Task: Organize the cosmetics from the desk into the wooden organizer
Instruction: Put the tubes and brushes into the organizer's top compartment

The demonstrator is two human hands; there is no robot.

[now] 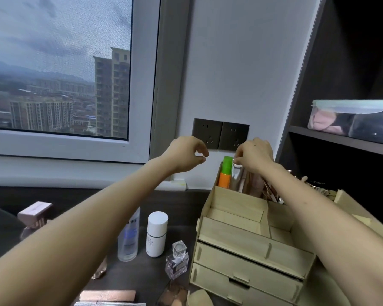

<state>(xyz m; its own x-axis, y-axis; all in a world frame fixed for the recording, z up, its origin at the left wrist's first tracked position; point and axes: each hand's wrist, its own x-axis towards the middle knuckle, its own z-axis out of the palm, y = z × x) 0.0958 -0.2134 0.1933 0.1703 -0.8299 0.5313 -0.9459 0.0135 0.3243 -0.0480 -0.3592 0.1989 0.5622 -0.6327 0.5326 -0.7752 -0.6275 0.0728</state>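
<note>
Left hand (pixel 186 154): raised in the air to the left of the wooden organizer (pixel 252 250), fingers loosely curled, thumb near the index tip, holding nothing.

Right hand (pixel 254 155): over the organizer's back left compartment, fingertips pinching the top edge of one silver tube (pixel 237 176). The tube stands upright in that compartment.

One orange tube with a green cap (pixel 225 173) stands just beside it on the left, in the same compartment. There are pinkish items behind my right forearm, but I cannot count them.

On the worktop (pixel 181 202), left of the organizer, I count three upright bottles:
- one clear bottle (pixel 129 236)
- one white bottle (pixel 156 234)
- one small square perfume bottle (pixel 177 262), nearest the organizer

One pink box (pixel 34 212) sits further left.

Two dark wall sockets (pixel 220 134) are behind the hands.
</note>
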